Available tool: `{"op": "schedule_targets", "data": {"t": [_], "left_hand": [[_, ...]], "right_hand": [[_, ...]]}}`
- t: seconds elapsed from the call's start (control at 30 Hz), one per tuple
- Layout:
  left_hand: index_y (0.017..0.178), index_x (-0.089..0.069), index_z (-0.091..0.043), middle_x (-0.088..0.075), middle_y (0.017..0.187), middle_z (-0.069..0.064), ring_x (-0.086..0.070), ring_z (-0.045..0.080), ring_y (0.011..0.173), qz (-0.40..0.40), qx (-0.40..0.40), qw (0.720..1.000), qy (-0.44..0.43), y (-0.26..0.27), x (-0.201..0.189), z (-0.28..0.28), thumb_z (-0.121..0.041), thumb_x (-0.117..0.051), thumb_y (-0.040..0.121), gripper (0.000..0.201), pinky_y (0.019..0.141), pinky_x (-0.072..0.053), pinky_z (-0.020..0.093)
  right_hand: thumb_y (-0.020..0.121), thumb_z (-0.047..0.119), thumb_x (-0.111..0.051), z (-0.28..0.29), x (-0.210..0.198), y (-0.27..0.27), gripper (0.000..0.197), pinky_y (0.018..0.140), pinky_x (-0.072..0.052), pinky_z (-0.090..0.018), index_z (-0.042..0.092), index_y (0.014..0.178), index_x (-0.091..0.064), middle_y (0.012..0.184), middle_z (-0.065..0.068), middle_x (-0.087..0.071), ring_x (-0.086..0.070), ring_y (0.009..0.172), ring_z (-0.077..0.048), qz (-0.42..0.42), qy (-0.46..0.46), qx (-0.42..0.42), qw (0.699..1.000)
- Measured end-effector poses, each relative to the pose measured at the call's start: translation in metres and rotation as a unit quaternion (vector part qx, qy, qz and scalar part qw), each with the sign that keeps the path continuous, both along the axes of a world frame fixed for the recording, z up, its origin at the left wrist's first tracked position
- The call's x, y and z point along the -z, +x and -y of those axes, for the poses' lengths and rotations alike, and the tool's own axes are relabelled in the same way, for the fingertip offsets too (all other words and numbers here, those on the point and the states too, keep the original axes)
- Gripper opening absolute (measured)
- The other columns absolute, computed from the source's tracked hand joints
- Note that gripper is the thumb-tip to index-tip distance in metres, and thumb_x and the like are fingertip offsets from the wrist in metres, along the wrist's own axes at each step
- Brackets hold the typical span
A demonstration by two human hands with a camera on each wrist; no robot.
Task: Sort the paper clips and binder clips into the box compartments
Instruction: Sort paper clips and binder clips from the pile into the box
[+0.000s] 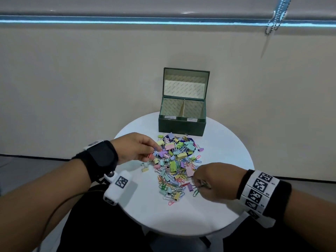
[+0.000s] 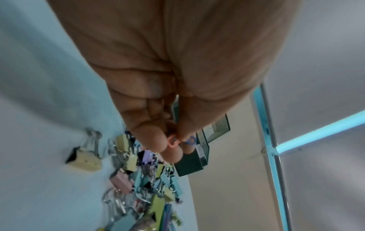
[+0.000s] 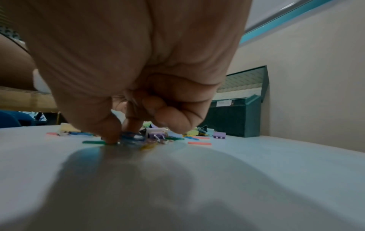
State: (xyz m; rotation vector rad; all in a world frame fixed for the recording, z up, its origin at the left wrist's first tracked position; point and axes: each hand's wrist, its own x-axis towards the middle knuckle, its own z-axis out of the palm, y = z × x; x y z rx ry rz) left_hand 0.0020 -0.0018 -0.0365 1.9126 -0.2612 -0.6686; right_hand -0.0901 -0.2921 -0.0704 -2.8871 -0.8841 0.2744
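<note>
A heap of pastel binder clips and coloured paper clips (image 1: 176,160) lies in the middle of the round white table (image 1: 181,215). Behind it stands a dark green box (image 1: 181,127) with its lid up, a divider making two labelled compartments. My left hand (image 1: 154,151) is at the heap's left edge and pinches an orange paper clip (image 2: 173,141) together with a blue one (image 2: 191,141). My right hand (image 1: 197,186) is at the heap's near right edge with curled fingers. Its thumb presses a green paper clip (image 3: 94,142) and its forefinger meets a blue paper clip (image 3: 130,136).
The box stands against a beige wall at the table's far edge. A bead chain (image 1: 274,20) hangs at the upper right. Bare tabletop lies near me and on both sides of the heap. A lone yellow binder clip (image 2: 85,161) sits left of the heap.
</note>
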Motion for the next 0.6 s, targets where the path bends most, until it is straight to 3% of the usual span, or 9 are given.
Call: {"op": "schedule_targets", "data": {"t": [0.1,0.2,0.27,0.3,0.37,0.4,0.43,0.53,0.6], "left_hand": [[0.096,-0.068,-0.003,-0.069,0.095,0.015,-0.068,0.017,0.072,-0.094,-0.074,0.99,-0.081,0.003,0.001,0.001,0.003,-0.051,0.097,0.018,0.06,-0.056,0.023],[0.095,-0.063,-0.008,-0.07,0.097,0.016,-0.064,0.018,0.067,-0.177,-0.118,0.968,-0.135,0.005,0.002,0.0,0.0,-0.046,0.094,0.018,0.055,-0.054,0.024],[0.09,-0.059,-0.013,-0.066,0.086,0.011,-0.058,0.018,0.064,-0.218,-0.106,0.959,-0.144,0.004,0.002,0.001,-0.011,-0.055,0.087,0.005,0.05,-0.049,0.024],[0.085,-0.057,-0.015,-0.061,0.079,0.008,-0.053,0.016,0.06,-0.212,-0.08,0.966,-0.128,0.002,0.003,0.002,-0.019,-0.063,0.082,0.007,0.048,-0.044,0.023],[0.074,-0.054,-0.017,-0.051,0.066,0.002,-0.041,0.014,0.054,-0.125,-0.001,0.992,-0.031,-0.003,0.003,0.006,-0.036,-0.076,0.072,0.029,0.047,-0.032,0.023],[0.072,-0.054,-0.018,-0.048,0.063,-0.002,-0.038,0.013,0.053,-0.056,0.053,0.996,0.046,-0.008,0.002,0.011,-0.044,-0.078,0.072,0.035,0.049,-0.03,0.023],[0.072,-0.057,-0.02,-0.048,0.06,-0.009,-0.039,0.01,0.053,0.014,0.114,0.985,0.129,-0.013,-0.001,0.016,-0.049,-0.077,0.077,0.036,0.051,-0.031,0.021],[0.086,-0.069,-0.028,-0.054,0.063,-0.027,-0.047,-0.006,0.06,0.193,0.255,0.896,0.31,-0.028,-0.003,0.026,-0.047,-0.069,0.087,0.019,0.06,-0.034,0.013],[0.101,-0.068,-0.037,-0.057,0.085,-0.029,-0.05,-0.007,0.078,0.27,0.288,0.838,0.377,-0.037,-0.003,0.029,-0.048,-0.066,0.087,0.018,0.07,-0.039,0.018]], "right_hand": [[0.081,0.029,-0.046,0.003,0.003,0.003,0.013,0.062,-0.051,-0.035,0.021,0.08,-0.055,0.076,0.007,-0.06,-0.053,0.066,-0.014,-0.009,0.042,0.016,0.999],[0.09,0.024,-0.05,0.012,-0.009,0.011,0.014,0.061,-0.043,-0.022,0.026,0.076,-0.053,0.066,0.019,-0.056,-0.049,0.061,-0.004,-0.075,0.172,0.079,0.979],[0.096,0.014,-0.051,0.022,-0.017,0.014,0.019,0.06,-0.042,-0.023,0.018,0.078,-0.054,0.065,0.015,-0.056,-0.047,0.057,-0.006,-0.167,0.319,0.152,0.92],[0.097,0.01,-0.051,0.025,-0.021,0.015,0.019,0.057,-0.043,-0.026,0.014,0.079,-0.054,0.07,0.007,-0.059,-0.049,0.057,-0.012,-0.231,0.418,0.188,0.858],[0.098,0.002,-0.046,0.03,-0.025,0.015,0.02,0.05,-0.043,-0.026,0.009,0.081,-0.054,0.076,-0.009,-0.059,-0.051,0.055,-0.019,-0.327,0.571,0.247,0.711],[0.098,-0.002,-0.041,0.031,-0.028,0.016,0.022,0.047,-0.043,-0.025,0.009,0.084,-0.054,0.076,-0.011,-0.058,-0.051,0.054,-0.019,-0.347,0.605,0.271,0.663],[0.097,-0.005,-0.037,0.033,-0.028,0.016,0.026,0.046,-0.043,-0.024,0.008,0.086,-0.056,0.075,-0.012,-0.057,-0.05,0.054,-0.019,-0.357,0.62,0.292,0.634],[0.081,-0.005,-0.034,0.036,-0.029,0.016,0.029,0.043,-0.036,-0.024,0.007,0.085,-0.06,0.076,-0.012,-0.054,-0.046,0.056,-0.02,-0.406,0.606,0.298,0.616],[0.07,0.007,-0.044,0.034,-0.029,0.012,0.019,0.041,-0.03,-0.021,0.008,0.079,-0.061,0.07,-0.011,-0.05,-0.041,0.053,-0.02,-0.455,0.556,0.276,0.638]]}}
